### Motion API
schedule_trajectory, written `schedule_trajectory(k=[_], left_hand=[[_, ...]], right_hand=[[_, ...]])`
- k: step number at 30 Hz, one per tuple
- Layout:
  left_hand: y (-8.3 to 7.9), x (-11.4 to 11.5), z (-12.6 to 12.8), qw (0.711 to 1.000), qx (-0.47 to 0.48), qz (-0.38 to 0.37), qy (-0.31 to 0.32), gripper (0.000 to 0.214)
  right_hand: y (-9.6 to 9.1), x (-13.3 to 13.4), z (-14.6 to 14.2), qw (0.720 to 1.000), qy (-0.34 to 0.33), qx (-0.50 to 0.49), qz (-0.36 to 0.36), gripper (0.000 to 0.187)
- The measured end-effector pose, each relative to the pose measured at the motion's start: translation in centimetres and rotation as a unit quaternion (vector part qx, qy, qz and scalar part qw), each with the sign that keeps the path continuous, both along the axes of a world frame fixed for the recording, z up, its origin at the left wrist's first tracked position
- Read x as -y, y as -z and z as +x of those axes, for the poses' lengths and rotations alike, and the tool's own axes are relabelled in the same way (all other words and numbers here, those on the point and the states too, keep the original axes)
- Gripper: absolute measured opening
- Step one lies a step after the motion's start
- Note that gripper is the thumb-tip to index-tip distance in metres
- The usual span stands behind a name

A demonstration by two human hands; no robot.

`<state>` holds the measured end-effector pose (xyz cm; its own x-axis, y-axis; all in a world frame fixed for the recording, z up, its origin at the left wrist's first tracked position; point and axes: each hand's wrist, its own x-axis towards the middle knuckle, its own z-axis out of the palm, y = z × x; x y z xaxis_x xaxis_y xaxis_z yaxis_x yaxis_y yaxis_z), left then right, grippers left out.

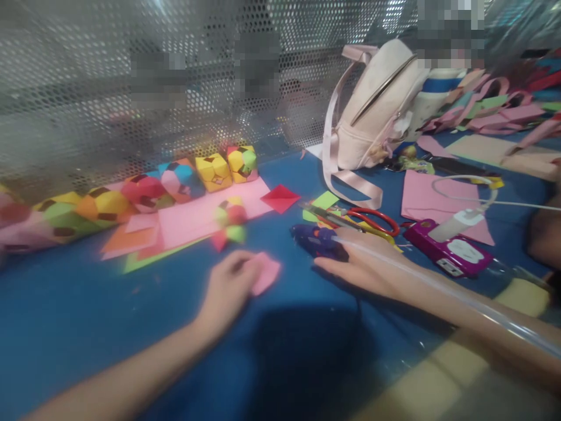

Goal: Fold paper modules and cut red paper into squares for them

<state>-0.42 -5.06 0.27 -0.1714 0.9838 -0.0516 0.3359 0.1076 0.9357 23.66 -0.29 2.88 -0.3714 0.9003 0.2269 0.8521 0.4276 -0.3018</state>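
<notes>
My left hand [230, 278] pinches a small pink piece of folded paper [266, 273] over the blue surface. Under my right hand [363, 257] is a dark blue glue gun [313, 240], its nozzle pointing left and my fingers around its body. A long clear glue stick [421, 272] runs back from it along my forearm. Just beyond my left hand sits a small multicoloured folded-paper shape [230, 219], blurred. A red folded-paper piece [280, 199] lies between the hands, farther back. Scissors with red handles [372, 219] lie right behind the glue gun.
Colourful paper balls [213, 171] line the perforated metal panel [197, 88], with pink sheets [193, 219] before them. A pale backpack [377, 105] stands at the back right. A purple power strip [451, 248] with a white plug and cable lies right of my right hand.
</notes>
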Motion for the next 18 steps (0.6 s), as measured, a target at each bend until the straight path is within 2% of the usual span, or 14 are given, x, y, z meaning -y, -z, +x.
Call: schedule_trajectory(k=[4,10,13,15,18], left_hand=[[-0.2,0.1,0.2,1.0,0.007,0.001,-0.002,0.022],[-0.5,0.0,0.4,1.0,0.015,-0.001,-0.012,0.014],[-0.4,-0.1,0.5,0.999,0.028,0.001,-0.017,0.014],[-0.3,-0.1,0.5,1.0,0.027,-0.001,-0.014,0.015],[-0.2,-0.1,0.6,1.0,0.01,-0.001,-0.008,0.014]], right_hand=[[0.7,-0.5,-1.8,0.994,-0.007,-0.09,-0.053,0.02],[1.3,1.6,-1.7,0.96,-0.051,-0.262,-0.082,0.012],[1.3,2.8,-1.6,0.953,-0.137,-0.257,-0.083,0.005],[1.3,3.4,-1.6,0.949,-0.19,-0.244,-0.053,0.004],[1.3,3.6,-1.8,0.951,-0.215,-0.223,-0.018,0.01]])
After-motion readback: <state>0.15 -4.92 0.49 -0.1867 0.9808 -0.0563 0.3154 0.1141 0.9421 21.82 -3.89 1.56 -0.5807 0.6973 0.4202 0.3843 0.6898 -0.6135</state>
